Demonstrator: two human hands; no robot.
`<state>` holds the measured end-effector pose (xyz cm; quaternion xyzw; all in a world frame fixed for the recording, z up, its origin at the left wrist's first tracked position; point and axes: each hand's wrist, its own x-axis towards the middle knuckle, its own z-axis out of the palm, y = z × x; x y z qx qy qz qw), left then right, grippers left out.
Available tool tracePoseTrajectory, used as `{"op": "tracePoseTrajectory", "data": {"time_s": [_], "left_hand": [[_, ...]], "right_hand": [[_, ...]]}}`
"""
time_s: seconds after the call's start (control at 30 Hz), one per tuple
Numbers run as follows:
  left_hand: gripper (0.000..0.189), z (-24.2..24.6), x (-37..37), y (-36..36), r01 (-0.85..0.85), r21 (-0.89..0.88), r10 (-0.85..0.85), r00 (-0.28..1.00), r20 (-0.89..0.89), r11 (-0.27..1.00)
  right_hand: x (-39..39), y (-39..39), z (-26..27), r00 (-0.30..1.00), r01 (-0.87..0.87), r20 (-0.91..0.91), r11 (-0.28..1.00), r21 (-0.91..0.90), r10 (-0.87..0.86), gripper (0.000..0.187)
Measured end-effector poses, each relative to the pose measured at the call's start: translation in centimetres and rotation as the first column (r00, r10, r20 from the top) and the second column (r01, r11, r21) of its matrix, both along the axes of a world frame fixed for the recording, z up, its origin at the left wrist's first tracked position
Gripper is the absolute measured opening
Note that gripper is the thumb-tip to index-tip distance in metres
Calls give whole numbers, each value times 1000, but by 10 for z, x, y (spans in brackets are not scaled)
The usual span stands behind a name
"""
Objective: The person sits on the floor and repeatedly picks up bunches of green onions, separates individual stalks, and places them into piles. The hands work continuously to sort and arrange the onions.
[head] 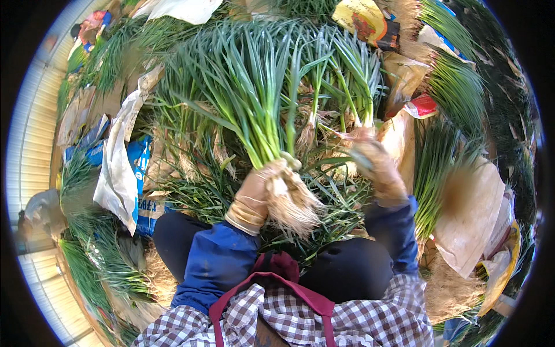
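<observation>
My left hand, in a tan glove, grips a bunch of green onions low on the pale stalks. The leaves fan upward and away from me; the tangled roots hang past my fingers towards my lap. Off to the right, my gloved right hand is blurred. Its fingers are at the base of some upright onion stalks, with a pale green streak across them. Whether it grasps anything is unclear. More onions with whitish roots lie in a heap before me.
Loose green leaves litter the ground between my knees. Stacked onion bundles stand on the right beside a tan sack. A white and blue sack lies left. Another person is far off at upper left.
</observation>
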<state>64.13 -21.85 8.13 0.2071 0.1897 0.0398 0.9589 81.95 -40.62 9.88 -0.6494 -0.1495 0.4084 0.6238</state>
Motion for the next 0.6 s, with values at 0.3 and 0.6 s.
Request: {"op": "tracePoseTrajectory", "data": {"time_s": [0.3, 0.6], "left_hand": [[20, -1, 0, -43, 30, 132, 17, 939, -344, 991], [18, 34, -11, -17, 99, -243, -2, 929, 370, 965]], "right_hand": [[-29, 73, -62, 538, 81, 745, 856, -511, 394, 34], [0, 59, -71, 959, 92, -282, 963, 252, -18, 25]]}}
